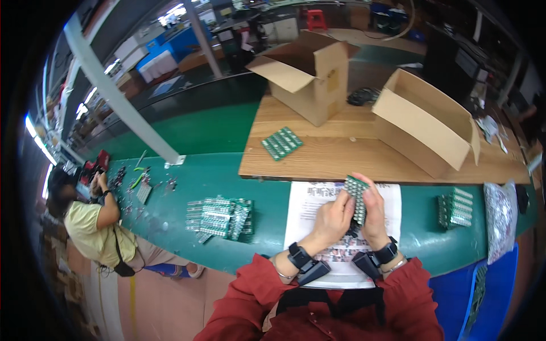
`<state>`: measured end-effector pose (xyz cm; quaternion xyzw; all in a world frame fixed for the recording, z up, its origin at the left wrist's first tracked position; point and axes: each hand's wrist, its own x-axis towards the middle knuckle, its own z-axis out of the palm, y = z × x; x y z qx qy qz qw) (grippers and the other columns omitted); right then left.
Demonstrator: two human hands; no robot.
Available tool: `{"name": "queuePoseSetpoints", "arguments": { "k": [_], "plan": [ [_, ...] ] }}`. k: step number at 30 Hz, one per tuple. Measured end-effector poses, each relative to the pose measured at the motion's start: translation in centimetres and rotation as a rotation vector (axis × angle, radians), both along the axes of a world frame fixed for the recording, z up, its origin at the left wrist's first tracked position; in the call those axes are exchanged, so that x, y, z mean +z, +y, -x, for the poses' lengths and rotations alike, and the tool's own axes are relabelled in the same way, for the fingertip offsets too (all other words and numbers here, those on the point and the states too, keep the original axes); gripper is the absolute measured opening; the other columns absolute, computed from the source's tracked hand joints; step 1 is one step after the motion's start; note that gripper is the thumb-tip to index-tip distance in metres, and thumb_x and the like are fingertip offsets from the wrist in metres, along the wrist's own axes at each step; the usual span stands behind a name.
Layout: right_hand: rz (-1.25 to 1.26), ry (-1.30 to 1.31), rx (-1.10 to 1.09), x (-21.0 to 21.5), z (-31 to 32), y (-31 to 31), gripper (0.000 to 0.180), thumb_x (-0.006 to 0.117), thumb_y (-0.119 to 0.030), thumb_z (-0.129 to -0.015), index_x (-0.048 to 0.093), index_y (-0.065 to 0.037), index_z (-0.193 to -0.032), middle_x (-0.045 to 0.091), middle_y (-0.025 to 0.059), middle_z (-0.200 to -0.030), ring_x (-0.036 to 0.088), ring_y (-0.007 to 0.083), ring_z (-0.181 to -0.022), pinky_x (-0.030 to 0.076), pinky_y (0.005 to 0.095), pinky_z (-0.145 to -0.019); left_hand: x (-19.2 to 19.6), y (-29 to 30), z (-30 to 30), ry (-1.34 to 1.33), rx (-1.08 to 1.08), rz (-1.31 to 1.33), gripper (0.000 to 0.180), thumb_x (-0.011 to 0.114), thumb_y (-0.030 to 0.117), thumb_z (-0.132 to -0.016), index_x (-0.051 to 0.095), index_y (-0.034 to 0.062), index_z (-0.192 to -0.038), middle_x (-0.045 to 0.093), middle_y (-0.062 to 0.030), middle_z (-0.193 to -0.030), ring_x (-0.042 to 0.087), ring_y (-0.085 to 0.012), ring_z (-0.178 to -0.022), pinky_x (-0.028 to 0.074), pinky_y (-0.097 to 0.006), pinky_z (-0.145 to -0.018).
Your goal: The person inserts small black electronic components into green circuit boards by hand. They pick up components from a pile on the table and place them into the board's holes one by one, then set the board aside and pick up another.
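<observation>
Between my hands, above a printed paper sheet (304, 227), I hold a green circuit board panel (358, 199) tilted on edge. My left hand (333, 217) grips its left side with the fingers bent. On the other side, my right hand (373, 210) has its fingers wrapped along the edge. Small dark parts (354, 230) lie on the paper beneath my hands. A heap of similar panels (219, 217) rests on the green table to the left, and a smaller stack (456, 208) stands to the right. One more panel (282, 142) lies on the wooden board.
Two open cardboard boxes (335, 85) (418, 122) stand on the wooden board (341, 148). A clear plastic bag of small parts (500, 219) sits at the table's right edge. A metal post (125, 91) rises at left. A co-worker (94, 224) sits at the far left with scattered parts.
</observation>
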<state>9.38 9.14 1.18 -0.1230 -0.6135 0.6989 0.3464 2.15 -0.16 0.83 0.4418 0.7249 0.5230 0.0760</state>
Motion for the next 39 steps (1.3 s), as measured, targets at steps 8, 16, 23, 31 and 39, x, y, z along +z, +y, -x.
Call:
{"name": "queuePoseSetpoints", "arguments": {
  "k": [8,16,23,31,39],
  "plan": [
    [0.367,0.131,0.033,0.2,-0.3,0.3,0.048,0.041,-0.035,-0.095,0.047,0.003,-0.124,0.057,0.0066,-0.104,0.054,0.0103,-0.093,0.043,0.0236,-0.083,-0.6,0.5,-0.2,-0.136,-0.025,-0.161,0.012,0.050,0.014,-0.093,0.046,0.0032,-0.087,0.052,-0.0176,-0.060,0.055,-0.0346,-0.052,0.041,-0.040,-0.048],
    [0.183,0.044,0.065,0.2,-0.4,0.5,0.053,0.038,-0.039,-0.095,0.043,0.001,-0.129,0.059,0.0105,-0.108,0.058,0.0159,-0.097,0.046,0.0305,-0.088,-0.6,0.4,-0.2,0.046,-0.073,-0.094,0.011,0.047,0.012,-0.095,0.048,0.0021,-0.090,0.050,-0.0115,-0.058,0.047,-0.0200,-0.047,0.037,-0.033,-0.047],
    [0.393,0.144,0.023,0.0,-0.2,0.7,0.052,0.043,-0.039,-0.094,0.047,0.002,-0.126,0.058,0.0063,-0.103,0.056,0.0102,-0.089,0.045,0.0244,-0.081,0.1,0.2,-0.2,-0.070,-0.052,-0.089,0.013,0.046,0.013,-0.095,0.048,0.0021,-0.088,0.053,-0.0154,-0.061,0.057,-0.0318,-0.055,0.042,-0.037,-0.051],
    [0.366,0.144,0.009,0.1,0.0,0.6,0.052,0.040,-0.039,-0.096,0.047,0.002,-0.126,0.059,0.0060,-0.102,0.056,0.0106,-0.088,0.045,0.0250,-0.080,-0.8,0.5,-0.2,0.114,-0.070,-0.056,0.014,0.046,0.015,-0.095,0.047,0.0024,-0.089,0.053,-0.0155,-0.062,0.054,-0.0310,-0.053,0.041,-0.037,-0.050],
    [0.418,0.182,0.002,0.3,-0.1,0.9,0.051,0.041,-0.039,-0.096,0.047,0.002,-0.125,0.059,0.0071,-0.102,0.057,0.0112,-0.089,0.046,0.0258,-0.081,-0.4,0.3,-0.3,0.029,-0.134,-0.012,0.011,0.048,0.013,-0.094,0.048,0.0030,-0.090,0.055,-0.0164,-0.064,0.057,-0.0334,-0.057,0.043,-0.038,-0.052]
  ]
}}
